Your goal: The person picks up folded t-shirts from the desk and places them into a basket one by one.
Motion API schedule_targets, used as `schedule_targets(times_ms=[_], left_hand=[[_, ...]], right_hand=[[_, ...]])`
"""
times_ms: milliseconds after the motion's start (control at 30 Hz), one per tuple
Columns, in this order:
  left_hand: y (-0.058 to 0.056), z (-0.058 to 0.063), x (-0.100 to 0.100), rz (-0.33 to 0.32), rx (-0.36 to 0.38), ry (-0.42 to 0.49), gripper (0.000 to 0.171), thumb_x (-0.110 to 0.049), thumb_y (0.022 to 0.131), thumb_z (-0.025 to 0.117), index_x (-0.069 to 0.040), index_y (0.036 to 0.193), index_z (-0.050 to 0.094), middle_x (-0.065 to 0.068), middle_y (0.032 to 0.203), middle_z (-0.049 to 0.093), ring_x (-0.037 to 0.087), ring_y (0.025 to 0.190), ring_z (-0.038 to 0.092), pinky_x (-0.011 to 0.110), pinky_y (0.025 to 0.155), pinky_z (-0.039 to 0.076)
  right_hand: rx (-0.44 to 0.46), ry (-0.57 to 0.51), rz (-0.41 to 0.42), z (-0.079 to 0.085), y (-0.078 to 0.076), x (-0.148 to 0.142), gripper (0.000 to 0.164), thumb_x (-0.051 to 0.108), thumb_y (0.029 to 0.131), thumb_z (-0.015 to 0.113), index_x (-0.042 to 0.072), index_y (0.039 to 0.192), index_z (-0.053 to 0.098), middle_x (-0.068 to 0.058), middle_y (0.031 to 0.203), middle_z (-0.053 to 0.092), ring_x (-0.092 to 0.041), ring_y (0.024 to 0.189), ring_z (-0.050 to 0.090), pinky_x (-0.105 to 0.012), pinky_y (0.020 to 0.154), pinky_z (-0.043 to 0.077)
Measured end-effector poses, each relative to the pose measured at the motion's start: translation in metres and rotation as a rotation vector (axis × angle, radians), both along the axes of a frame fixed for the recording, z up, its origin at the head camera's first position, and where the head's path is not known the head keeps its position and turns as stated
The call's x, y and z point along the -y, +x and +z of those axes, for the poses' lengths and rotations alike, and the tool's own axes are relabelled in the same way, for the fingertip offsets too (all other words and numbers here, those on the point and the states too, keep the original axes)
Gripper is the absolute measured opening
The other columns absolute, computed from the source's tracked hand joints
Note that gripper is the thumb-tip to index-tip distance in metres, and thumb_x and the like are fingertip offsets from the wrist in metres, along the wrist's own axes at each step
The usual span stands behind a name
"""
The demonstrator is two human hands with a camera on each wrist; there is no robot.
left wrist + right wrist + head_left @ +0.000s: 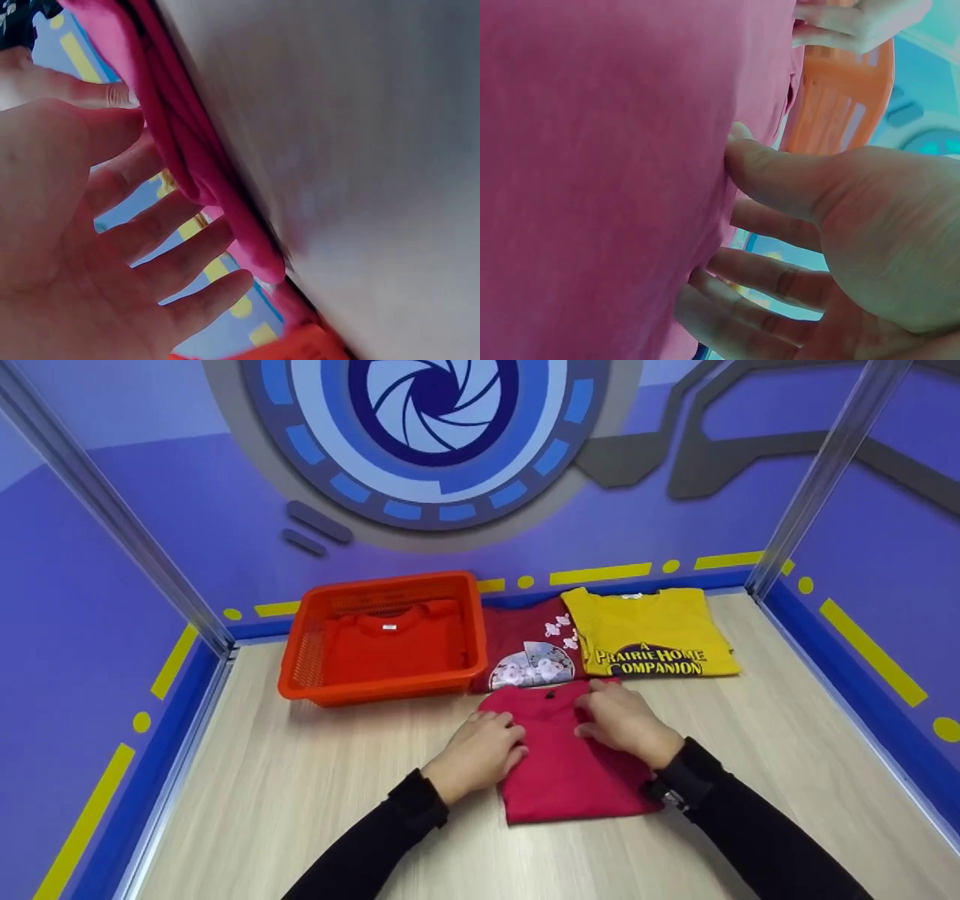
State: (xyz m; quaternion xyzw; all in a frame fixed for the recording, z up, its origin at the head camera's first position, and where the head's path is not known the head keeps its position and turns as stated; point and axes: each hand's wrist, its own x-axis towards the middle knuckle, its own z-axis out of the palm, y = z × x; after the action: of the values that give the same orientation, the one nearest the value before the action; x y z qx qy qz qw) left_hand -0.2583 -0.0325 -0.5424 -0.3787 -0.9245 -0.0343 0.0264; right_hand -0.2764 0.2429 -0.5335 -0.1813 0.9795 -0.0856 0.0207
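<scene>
One orange basket (397,690) is seen at ten o'clock from the single pink shirt (562,772), and one red shirt (394,649) is held in it. Next, the left hand (480,750) is placed at nine o'clock on the pink shirt; its fingers are spread apart, fairly straight, with tips rested against the cloth's edge. One maroon shirt (517,637) is laid at eleven o'clock, beside the basket. The pink shirt is spread, folded, on the one wooden table (337,780), between both hands. At two o'clock its upper part is touched by the right hand (626,720), whose thumb and fingers are held apart, loosely bent; some fingertips are hidden by cloth. One yellow shirt (649,626) is laid at one o'clock, beside the maroon one. Four shirts are counted altogether.
</scene>
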Motion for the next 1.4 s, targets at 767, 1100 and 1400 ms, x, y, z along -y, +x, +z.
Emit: schedule_targets(times_ms=[767, 1100, 1400], left_hand=[[-0.023, -0.007, 0.034, 0.282, -0.010, 0.231, 0.033, -0.023, 0.108, 0.069, -0.002, 0.133, 0.074, 0.017, 0.126, 0.075, 0.037, 0.114, 0.071, 0.048, 0.102, 0.062], [-0.036, -0.010, 0.024, 0.349, 0.028, 0.179, 0.028, -0.023, 0.103, 0.077, 0.003, 0.115, 0.076, 0.020, 0.112, 0.075, 0.040, 0.103, 0.072, 0.050, 0.094, 0.062], [-0.093, -0.088, 0.024, 0.318, 0.030, 0.171, 0.034, -0.028, 0.097, 0.080, -0.002, 0.118, 0.073, 0.019, 0.110, 0.074, 0.040, 0.099, 0.072, 0.051, 0.088, 0.062]], right_hand=[[-0.155, -0.137, -0.022, 0.004, -0.015, -0.026, 0.014, 0.012, 0.100, 0.079, 0.000, 0.106, 0.080, -0.013, 0.095, 0.069, -0.035, 0.091, 0.069, -0.053, 0.083, 0.059], [-0.073, -0.139, -0.088, -0.012, -0.027, -0.018, 0.035, 0.019, 0.102, 0.079, -0.005, 0.128, 0.076, -0.021, 0.114, 0.073, -0.041, 0.109, 0.071, -0.059, 0.098, 0.060], [-0.060, -0.070, -0.016, -0.008, -0.030, -0.013, 0.029, 0.017, 0.101, 0.077, -0.007, 0.117, 0.076, -0.021, 0.110, 0.067, -0.041, 0.103, 0.070, -0.057, 0.092, 0.060]])
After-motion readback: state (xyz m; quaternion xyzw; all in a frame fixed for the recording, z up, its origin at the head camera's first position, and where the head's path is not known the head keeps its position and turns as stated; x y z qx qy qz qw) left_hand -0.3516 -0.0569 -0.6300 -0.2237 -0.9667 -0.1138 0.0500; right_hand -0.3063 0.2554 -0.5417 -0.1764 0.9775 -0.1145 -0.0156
